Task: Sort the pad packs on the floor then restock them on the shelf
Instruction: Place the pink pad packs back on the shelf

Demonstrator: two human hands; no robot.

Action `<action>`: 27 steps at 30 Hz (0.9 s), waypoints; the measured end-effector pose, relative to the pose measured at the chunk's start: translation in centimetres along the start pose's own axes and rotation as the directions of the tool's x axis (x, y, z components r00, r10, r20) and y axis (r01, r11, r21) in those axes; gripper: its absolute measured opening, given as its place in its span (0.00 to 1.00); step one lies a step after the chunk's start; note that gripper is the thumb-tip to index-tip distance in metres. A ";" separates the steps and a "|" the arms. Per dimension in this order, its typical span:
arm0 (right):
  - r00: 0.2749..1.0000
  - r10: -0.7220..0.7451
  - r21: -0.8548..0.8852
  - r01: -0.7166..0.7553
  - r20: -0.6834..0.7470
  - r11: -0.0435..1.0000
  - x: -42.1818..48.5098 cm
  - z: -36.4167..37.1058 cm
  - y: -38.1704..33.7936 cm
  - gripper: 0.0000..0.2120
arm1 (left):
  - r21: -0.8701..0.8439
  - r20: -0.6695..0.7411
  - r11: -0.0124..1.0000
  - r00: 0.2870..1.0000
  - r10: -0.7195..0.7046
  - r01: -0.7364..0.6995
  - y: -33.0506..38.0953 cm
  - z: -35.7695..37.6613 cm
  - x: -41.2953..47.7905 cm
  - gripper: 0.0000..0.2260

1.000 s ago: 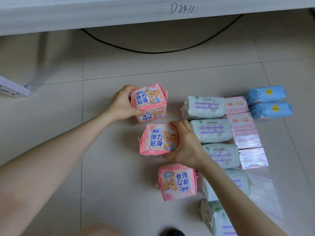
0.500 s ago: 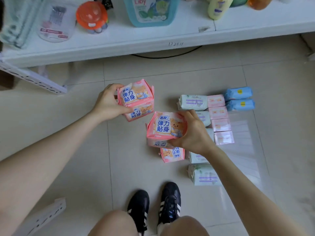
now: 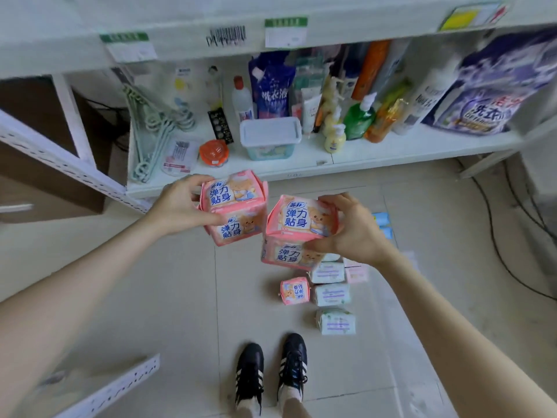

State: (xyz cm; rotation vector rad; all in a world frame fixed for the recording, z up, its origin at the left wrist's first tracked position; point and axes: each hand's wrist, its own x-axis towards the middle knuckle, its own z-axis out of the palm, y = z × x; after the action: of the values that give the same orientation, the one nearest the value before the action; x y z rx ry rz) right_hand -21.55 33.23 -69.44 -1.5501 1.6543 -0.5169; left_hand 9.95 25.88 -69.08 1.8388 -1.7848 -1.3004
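– Hands first: how do they sit?
– Both arms reach forward at about the same height. The left hand is clamped on a left stack of pink packs, two of them one on the other, with the fingers curled over the top edge and the thumb pressed along the side. The right hand grips a right stack of pink packs, also two, with fingers hooked over the top right corner and the thumb lower down on the near side.
– Do the stacks touch?
– Just beside each other; I cannot tell whether they meet. Both are held in the air in front of the shelf.
– And below?
– On the tiled floor lies a lone pink pack, just beside a column of mint-green packs. Pale pink packs and blue packs peek out behind the right wrist.
– The room?
– The bottom board carries hangers, an orange container, a lidded tub, pump bottles and a large detergent bag. Black shoes stand on the tiles, a dark cable trails at the right, and a perforated white rail lies at the lower left.
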 end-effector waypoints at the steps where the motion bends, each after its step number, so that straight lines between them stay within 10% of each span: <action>1: 1.000 -0.012 -0.008 0.012 0.005 1.000 -0.3 -1.6 -1.6 0.43 | 0.005 0.007 1.000 1.000 0.014 -0.014 1.6 -1.3 -0.8 0.42; 27: 0.828 -0.558 -0.143 0.545 -0.065 0.826 -12.8 -34.1 -42.6 0.36 | 0.131 -0.281 0.863 0.817 0.504 -0.488 39.0 -33.8 -27.6 0.30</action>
State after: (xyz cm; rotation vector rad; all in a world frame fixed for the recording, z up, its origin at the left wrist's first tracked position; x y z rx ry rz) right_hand -21.40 30.87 -13.44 -2.1385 1.3043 -0.8245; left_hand 13.42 29.75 -10.76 1.3570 -1.9501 -0.7298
